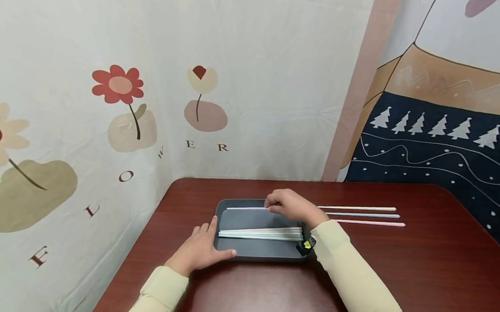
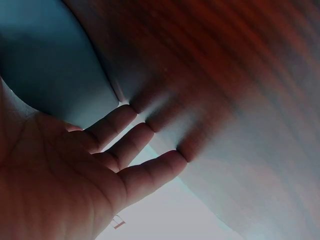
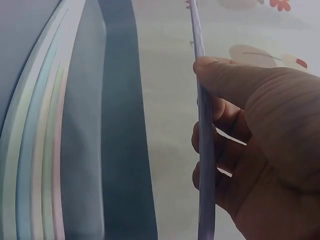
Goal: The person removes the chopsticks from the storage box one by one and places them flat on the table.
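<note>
My right hand (image 1: pixel 292 205) pinches a thin lilac stick (image 3: pixel 206 150) between thumb and fingers, over the far side of a grey rectangular tray (image 1: pixel 245 219). In the head view the stick's free end points left, along the tray's back wall. Inside the tray lies a bundle of pastel sticks (image 1: pixel 260 234), side by side. My left hand (image 1: pixel 199 248) rests at the tray's left front corner, thumb along the front rim and fingers stretched along the left side. In the left wrist view, fingertips (image 2: pixel 172 159) of that hand touch the tabletop.
To the tray's right, three more sticks lie on the reddish-brown table (image 1: pixel 429 250): a cream stick (image 1: pixel 363 208), a blue stick (image 1: pixel 367 214) and a pink stick (image 1: pixel 374 223). Their left ends are hidden behind my right arm. A printed cloth (image 1: pixel 263 80) hangs behind the table.
</note>
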